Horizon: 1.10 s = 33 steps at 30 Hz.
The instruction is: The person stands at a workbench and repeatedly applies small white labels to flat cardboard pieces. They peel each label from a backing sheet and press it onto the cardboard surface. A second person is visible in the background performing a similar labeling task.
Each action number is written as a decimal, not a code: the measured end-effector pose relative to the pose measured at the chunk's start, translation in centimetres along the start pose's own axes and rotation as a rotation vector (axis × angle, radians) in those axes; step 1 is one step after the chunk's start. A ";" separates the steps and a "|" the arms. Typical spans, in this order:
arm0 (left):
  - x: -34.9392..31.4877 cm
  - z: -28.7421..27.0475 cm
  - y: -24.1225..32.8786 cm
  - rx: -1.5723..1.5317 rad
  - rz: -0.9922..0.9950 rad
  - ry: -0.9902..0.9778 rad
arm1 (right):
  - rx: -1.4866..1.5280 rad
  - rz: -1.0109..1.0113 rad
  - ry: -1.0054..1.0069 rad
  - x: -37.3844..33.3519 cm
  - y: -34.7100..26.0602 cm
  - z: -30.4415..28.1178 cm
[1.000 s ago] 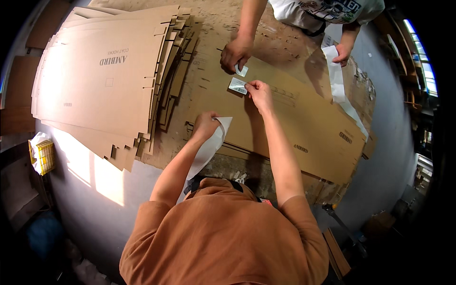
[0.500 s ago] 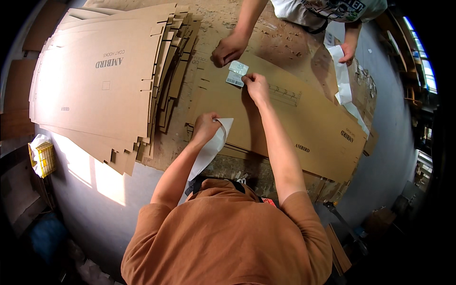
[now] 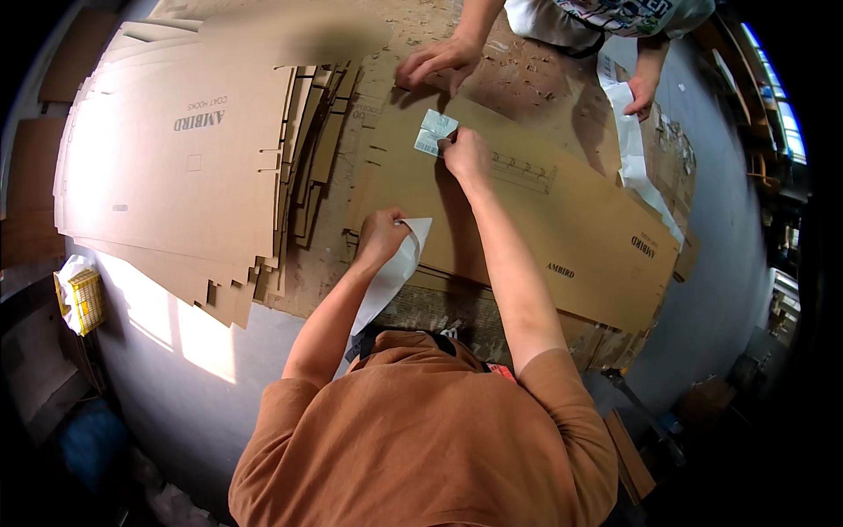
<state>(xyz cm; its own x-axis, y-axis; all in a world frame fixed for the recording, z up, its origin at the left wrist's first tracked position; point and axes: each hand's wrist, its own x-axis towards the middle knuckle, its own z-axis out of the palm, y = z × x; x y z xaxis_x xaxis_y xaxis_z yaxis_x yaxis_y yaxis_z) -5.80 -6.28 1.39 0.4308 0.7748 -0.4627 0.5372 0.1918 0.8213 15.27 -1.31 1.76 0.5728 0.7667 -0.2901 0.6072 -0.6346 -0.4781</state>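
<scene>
A flat brown cardboard carton blank point(image 3: 588, 237) lies before me on the workbench. On its far left part sit pale labels point(image 3: 432, 132), side by side. My right hand point(image 3: 467, 156) is closed at their right edge, thumb and fingers touching the lower one; the fingertips partly cover it. Nearer to me, my left hand point(image 3: 381, 237) pinches a white paper strip point(image 3: 395, 274) that hangs down toward my waist. Across the bench, a co-worker's hand point(image 3: 443, 63) hovers with spread fingers near the blank's far edge. The co-worker's other hand point(image 3: 641, 95) holds another white strip point(image 3: 630, 140).
A tall stack of printed cardboard blanks point(image 3: 211, 167) fills the left side of the worn wooden bench point(image 3: 518, 70). A yellow-and-white tissue pack point(image 3: 81, 299) is beyond the bench's left edge. Grey floor point(image 3: 167, 369) surrounds the bench.
My right hand has shifted slightly left and nearer, over the lower label's edge. The co-worker's closed hand has opened and lifted away to the far side. My left hand stays put.
</scene>
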 end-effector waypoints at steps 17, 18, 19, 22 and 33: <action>-2.9 0.8 -2.2 0.140 0.185 0.106 | 0.012 0.314 0.469 -13.6 26.1 -12.2; -3.7 1.1 -2.5 0.141 0.173 0.113 | -0.085 0.390 0.557 -15.5 30.0 -13.9; -6.3 1.8 0.7 0.108 0.085 0.100 | -0.177 0.465 0.632 -17.5 33.9 -15.5; -8.2 4.1 -0.8 0.106 0.197 0.133 | -0.185 0.820 0.541 -22.7 42.5 -20.7; -16.2 10.8 6.0 -0.081 0.214 -0.113 | -0.152 0.687 0.418 -25.6 47.9 -20.2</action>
<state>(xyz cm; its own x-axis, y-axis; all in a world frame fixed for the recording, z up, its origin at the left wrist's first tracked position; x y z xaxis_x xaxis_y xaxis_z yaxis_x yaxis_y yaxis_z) -1.73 -24.20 10.25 0.6093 0.7316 -0.3056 0.3673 0.0811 0.9266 40.84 -53.36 3.04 0.9840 0.1214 -0.1303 0.0969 -0.9789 -0.1797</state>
